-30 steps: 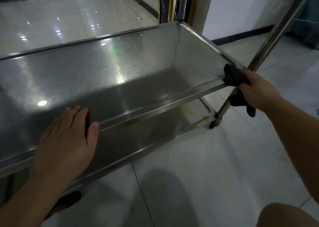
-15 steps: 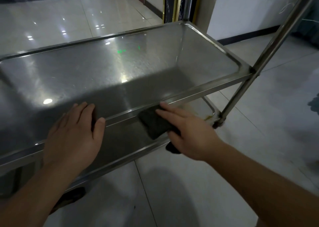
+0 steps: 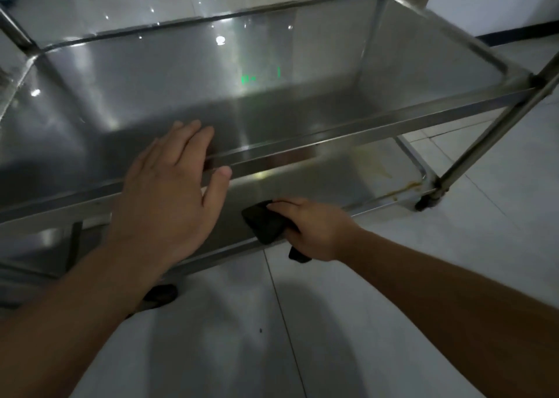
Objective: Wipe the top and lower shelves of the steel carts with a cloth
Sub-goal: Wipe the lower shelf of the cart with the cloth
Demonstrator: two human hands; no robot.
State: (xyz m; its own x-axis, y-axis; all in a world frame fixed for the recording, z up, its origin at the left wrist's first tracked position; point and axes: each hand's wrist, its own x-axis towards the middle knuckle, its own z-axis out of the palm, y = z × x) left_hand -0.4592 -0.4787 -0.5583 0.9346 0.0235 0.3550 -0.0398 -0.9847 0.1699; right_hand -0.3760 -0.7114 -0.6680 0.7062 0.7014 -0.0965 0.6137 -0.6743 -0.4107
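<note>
Both forearms are bare from the bottom edge of the view up to the wrists, with no sleeve showing. The left hand (image 3: 169,191) and the right hand (image 3: 314,229) wear no glove, ring, watch or band. The fingernails that show on the left hand are short and plain.

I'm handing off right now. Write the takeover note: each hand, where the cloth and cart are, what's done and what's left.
Left hand: open, flat on the front rim of the top shelf, steadying the cart.
Right hand: grip on the dark cloth, pressed onto the lower shelf near its front edge.
Done: can't tell from here whether the top shelf has been wiped.
Left: the brownish stain at the lower shelf's right end is not yet wiped; cover the rest of that shelf too.
</note>
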